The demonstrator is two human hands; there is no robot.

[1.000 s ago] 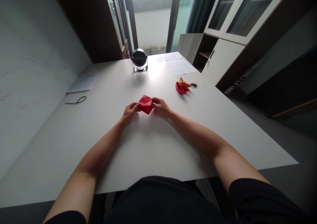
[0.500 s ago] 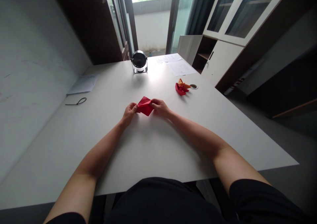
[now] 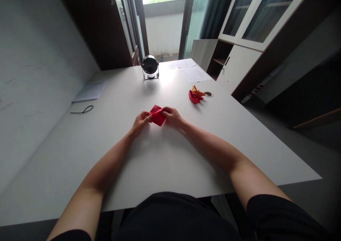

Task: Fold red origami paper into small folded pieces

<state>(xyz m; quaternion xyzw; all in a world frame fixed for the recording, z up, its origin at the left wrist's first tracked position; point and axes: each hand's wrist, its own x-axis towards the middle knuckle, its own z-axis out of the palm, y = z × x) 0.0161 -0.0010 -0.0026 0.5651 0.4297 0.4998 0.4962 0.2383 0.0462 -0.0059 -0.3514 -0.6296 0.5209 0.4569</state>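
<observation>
A folded piece of red paper (image 3: 158,117) is held between my two hands above the white table (image 3: 165,162). My left hand (image 3: 142,121) pinches its left corner between thumb and fingers. On the opposite side my right hand (image 3: 172,115) grips the right corner, thumb near the fold. A crease runs across the paper, with one flap above it and one below. Farther off to the right lie folded paper figures, one red (image 3: 195,97) and one orange (image 3: 197,91), touching each other.
A round black device on a silver stand (image 3: 150,67) is at the table's far side. Printed sheets (image 3: 193,73) lie at the far right, near a round cable hole (image 3: 209,94). Along the left wall are a clear folder (image 3: 90,91) and a black cable tie (image 3: 84,110).
My left hand and the red paper have shifted slightly to the right. My right hand is almost in the same place, and both hands keep their hold.
</observation>
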